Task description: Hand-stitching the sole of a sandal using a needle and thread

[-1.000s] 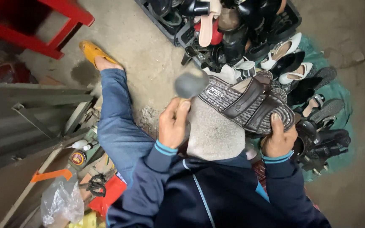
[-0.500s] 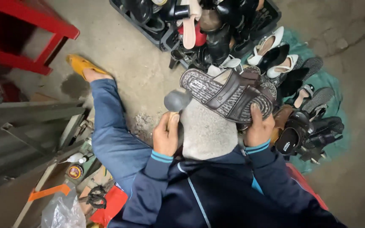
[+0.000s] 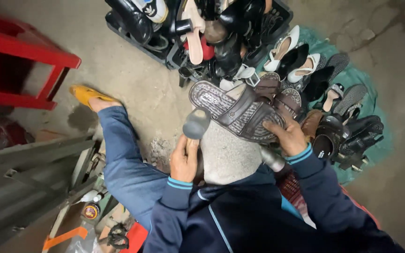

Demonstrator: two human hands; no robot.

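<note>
In the middle of the frame a person sits on the ground with a brown sandal point(image 3: 240, 112) resting on a big grey block point(image 3: 228, 157) that stands between the knees. The right hand point(image 3: 289, 138) presses down on the heel end of the sandal, fingers spread flat over it to keep it from sliding. The left hand point(image 3: 184, 161) is wrapped tight round the handle of a hammer point(image 3: 196, 124), whose round head sticks up just beside the toe end of the sandal, close to it but not on it. This looks like the pounding part of fixing a shoe: the sandal is set in place and the tool is ready. The next hit would need the sandal held very steady, and the hammer would have to land on the sole and stay well away from the holding fingers. At the upper right lies a pile of shoes point(image 3: 305, 61) on a green cloth point(image 3: 369, 100). A red stool point(image 3: 24, 61) stands at the upper left, and a yellow slipper point(image 3: 87, 94) is on the foot below it.
</note>
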